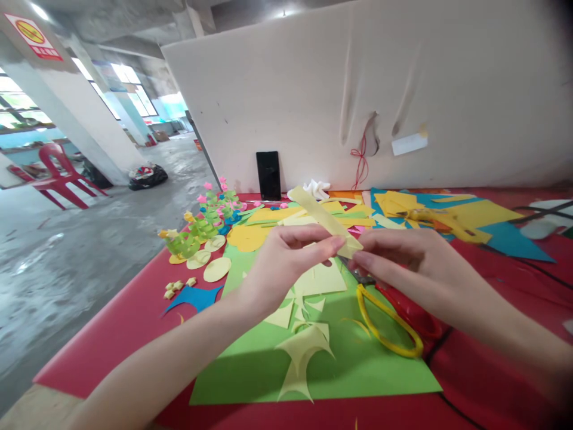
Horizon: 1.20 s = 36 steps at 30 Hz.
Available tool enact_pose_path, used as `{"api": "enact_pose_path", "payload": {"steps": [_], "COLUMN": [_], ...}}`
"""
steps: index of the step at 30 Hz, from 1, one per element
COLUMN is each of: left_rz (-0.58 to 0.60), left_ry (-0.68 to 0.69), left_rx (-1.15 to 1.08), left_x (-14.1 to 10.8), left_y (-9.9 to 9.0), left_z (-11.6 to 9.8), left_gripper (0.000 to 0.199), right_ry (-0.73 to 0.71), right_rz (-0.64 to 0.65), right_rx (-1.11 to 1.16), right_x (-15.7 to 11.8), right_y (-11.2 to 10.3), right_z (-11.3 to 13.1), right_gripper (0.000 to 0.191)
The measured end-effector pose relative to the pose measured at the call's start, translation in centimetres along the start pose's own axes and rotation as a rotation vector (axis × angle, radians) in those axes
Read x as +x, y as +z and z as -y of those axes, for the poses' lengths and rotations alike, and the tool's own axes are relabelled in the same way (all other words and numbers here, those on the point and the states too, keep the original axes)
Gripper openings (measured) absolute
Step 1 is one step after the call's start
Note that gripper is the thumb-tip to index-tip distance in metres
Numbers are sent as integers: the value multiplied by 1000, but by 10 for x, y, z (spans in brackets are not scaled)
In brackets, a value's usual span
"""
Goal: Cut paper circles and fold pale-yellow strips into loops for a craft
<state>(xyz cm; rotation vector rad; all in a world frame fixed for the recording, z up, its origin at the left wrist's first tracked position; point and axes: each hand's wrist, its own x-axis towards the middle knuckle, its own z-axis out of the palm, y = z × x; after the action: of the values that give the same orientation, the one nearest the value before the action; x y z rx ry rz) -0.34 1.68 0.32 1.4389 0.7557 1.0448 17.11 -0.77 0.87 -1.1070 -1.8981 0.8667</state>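
Observation:
A pale yellow paper strip [320, 214] is pinched between both hands, its long end slanting up to the left and its lower end folded over. My left hand [290, 263] grips the strip near the fold with thumb and forefinger. From the other side, my right hand [405, 260] pinches the folded end. Scissors with yellow and red handles [389, 334] lie under my right hand, their blades mostly hidden. Below are pale yellow paper scraps [302, 355] on a green sheet [250, 382].
Small folded paper stars [172, 290], pale paper discs [217, 270] and paper flowers [192, 230] stand at left. A blue scrap [194, 297] lies nearby. A black phone [268, 176] leans on the white board [286, 101]. A yellow glue gun [447, 224] rests at right.

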Motion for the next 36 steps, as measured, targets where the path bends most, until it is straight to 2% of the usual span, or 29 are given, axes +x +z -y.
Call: {"api": "enact_pose_path", "payload": {"steps": [6, 10, 13, 17, 21, 24, 26, 28, 31, 33, 36], "left_rz": [-41, -77, -110, -80, 48, 126, 96, 35, -52, -90, -91], "left_ry": [3, 23, 89, 271, 522, 636, 686, 668, 483, 335, 171], "left_rx": [2, -39, -26, 85, 187, 240, 279, 294, 231, 144, -30], "left_x": [-2, -2, -2, -4, -3, -1, 0, 1, 0, -1, -2], "left_y": [3, 5, 5, 3, -2, -5, -5, -4, -1, 1, 3], "left_z": [2, 4, 4, 5, 5, 6, 6, 5, 3, 4, 6], "left_gripper": [17, 3, 10, 14, 23, 34, 32, 25, 14, 9, 8], "right_ry": [35, 117, 152, 206, 215, 338, 442, 478, 441, 324, 104], "right_rz": [51, 45, 39, 56, 109, 138, 173, 211, 225, 143, -17], "right_rx": [81, 185, 267, 453, 698, 855, 909, 916, 786, 575, 259], "right_x": [-2, -2, -2, -5, -7, -7, -7, -6, -5, -4, -4], "right_y": [-2, -1, 1, 3, 1, -1, -1, 0, 0, 0, -1], "right_z": [1, 1, 0, 1, 8, 13, 14, 14, 9, 5, 4], "right_gripper": [20, 23, 23, 25, 25, 28, 29, 28, 33, 35, 26]}}
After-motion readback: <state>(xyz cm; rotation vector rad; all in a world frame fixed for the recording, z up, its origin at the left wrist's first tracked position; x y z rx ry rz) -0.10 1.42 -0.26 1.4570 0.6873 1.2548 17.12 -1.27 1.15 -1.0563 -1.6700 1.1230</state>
